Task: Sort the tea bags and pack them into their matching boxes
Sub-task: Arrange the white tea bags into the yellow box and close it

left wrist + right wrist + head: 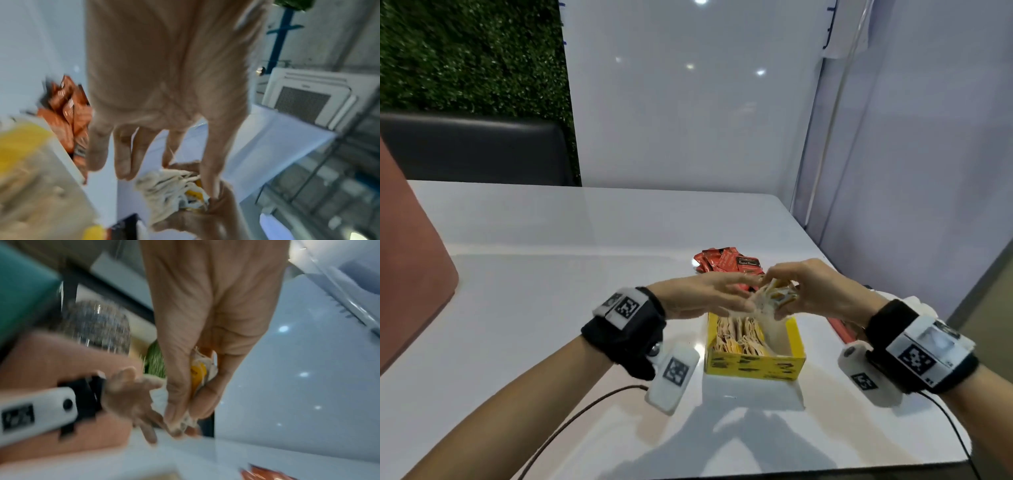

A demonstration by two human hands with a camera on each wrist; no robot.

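Over the open yellow box (796, 342), which has several white tea bags standing in it, my right hand (787, 291) grips a bundle of white tea bags with yellow tags (774, 299). The left hand (726, 298) reaches in from the left with straight, spread fingers and touches the bundle's side. The left wrist view shows the bundle (168, 190) as crumpled, with strings. In the right wrist view, thumb and fingers squeeze the bundle (197, 371). A pile of red sachets (726, 262) lies on the table just behind the hands.
The white table (551, 274) ends at a wall panel on the right. A red box (839, 329) lies partly hidden behind my right wrist. The yellow box's white flap (753, 390) lies toward me. Cables (571, 421) trail from both wrists. A brown seat back (410, 267) stands at the left.
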